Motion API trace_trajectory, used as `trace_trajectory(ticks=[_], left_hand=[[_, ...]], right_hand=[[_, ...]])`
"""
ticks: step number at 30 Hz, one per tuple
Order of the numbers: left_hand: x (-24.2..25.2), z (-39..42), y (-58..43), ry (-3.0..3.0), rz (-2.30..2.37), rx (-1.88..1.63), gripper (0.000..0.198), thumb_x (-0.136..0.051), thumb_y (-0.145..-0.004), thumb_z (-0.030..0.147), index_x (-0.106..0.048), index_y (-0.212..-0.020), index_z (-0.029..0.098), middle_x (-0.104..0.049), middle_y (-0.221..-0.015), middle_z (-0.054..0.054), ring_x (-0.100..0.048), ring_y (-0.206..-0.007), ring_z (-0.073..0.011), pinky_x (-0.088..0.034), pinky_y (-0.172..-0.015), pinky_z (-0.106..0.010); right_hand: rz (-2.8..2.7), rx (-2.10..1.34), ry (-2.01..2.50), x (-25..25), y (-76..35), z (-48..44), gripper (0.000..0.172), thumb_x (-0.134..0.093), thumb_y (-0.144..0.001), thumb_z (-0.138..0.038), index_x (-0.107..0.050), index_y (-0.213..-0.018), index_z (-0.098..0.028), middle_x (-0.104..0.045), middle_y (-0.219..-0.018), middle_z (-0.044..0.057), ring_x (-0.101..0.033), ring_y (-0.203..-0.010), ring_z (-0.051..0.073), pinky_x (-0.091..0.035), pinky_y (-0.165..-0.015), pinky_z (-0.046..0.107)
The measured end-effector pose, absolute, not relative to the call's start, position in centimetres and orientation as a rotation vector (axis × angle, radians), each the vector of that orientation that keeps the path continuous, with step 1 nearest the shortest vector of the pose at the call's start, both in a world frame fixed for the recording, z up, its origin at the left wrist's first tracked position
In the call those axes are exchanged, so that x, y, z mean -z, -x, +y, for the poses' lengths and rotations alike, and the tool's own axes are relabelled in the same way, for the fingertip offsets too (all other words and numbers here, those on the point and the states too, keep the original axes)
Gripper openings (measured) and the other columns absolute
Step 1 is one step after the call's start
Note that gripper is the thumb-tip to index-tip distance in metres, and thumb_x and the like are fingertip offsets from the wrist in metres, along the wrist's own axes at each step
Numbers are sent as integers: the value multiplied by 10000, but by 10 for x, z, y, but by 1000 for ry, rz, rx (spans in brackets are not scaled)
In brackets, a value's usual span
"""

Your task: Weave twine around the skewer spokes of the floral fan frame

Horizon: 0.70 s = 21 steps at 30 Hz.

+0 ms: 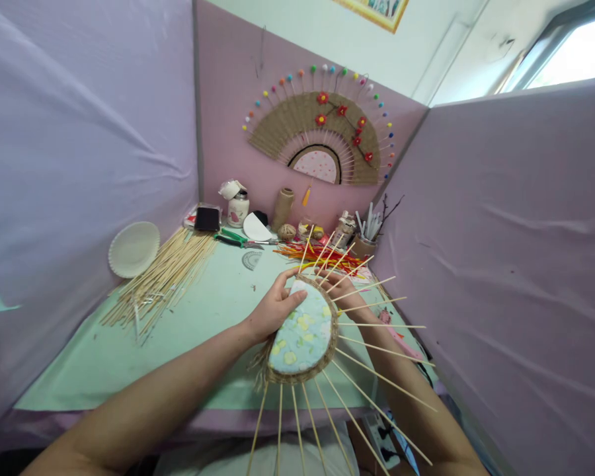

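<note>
A half-made fan (pixel 302 330) is held above the green table: a flower-print half disc edged with woven jute, with several bamboo sticks (pixel 377 377) fanning out from its rim. My left hand (pixel 272 307) grips its upper left edge, thumb on the printed face. Partly hidden behind the fan, my right hand (pixel 344 287) has its fingers closed among the sticks at the upper right.
A pile of bamboo sticks (pixel 158 284) and a white paper plate (pixel 133 248) lie at the left. Green pliers (pixel 233 238), a jute spool (pixel 282 208), a cup (pixel 238 208), coloured sticks (pixel 322 254) and a tool pot (pixel 364 241) line the back. A finished fan (pixel 322 135) hangs on the pink partition.
</note>
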<state>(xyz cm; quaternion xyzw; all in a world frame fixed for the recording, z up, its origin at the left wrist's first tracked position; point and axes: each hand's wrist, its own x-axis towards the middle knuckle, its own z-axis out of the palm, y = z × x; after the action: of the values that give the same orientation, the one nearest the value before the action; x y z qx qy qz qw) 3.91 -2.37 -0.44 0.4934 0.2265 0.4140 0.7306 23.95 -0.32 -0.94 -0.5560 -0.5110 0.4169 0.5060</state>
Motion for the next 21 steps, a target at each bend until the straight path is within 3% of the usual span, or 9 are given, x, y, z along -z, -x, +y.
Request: trace_trajectory(ticks=[7,14,19,21], left_hand=[[7,-23,-40,-1113,535,-910,717,-710,-737,479,-373,-1303,197,-678,-730,7,-638,-594,-159,-491,-566,-265],[9,-22,-40,-1113,532,-908,671,-696,-762,458,-385,-1298,201,-670,-717,15,-620,-570,-142,-484,-534,-247],[10,-23,-41,-1104,529,-909,659,-705,-751,462,-408,-1277,199,-672,-728,9,-628,-587,-145,-484,-545,-246],[10,-23,-41,-1101,539,-906,665,-712,-742,465,-411,-1273,201,-669,-730,11,-626,-581,-143,-480,-543,-245]], right_hand=[[-897,-1145,1071,-1,-256,3,346,-825,-589,-217,-723,-918,-191,-724,-857,25,-602,-682,130,-481,-644,261],[-797,-1167,821,-28,-267,28,122,-664,-736,-153,-662,-849,-198,-684,-880,-32,-331,-491,25,-328,-482,171],[-800,-1207,736,-35,-258,38,156,-642,-769,-200,-655,-924,-192,-678,-889,-15,-425,-548,55,-349,-528,211],[-802,-1200,696,-36,-255,42,159,-644,-765,-211,-648,-923,-201,-669,-861,-30,-405,-537,52,-330,-522,205]])
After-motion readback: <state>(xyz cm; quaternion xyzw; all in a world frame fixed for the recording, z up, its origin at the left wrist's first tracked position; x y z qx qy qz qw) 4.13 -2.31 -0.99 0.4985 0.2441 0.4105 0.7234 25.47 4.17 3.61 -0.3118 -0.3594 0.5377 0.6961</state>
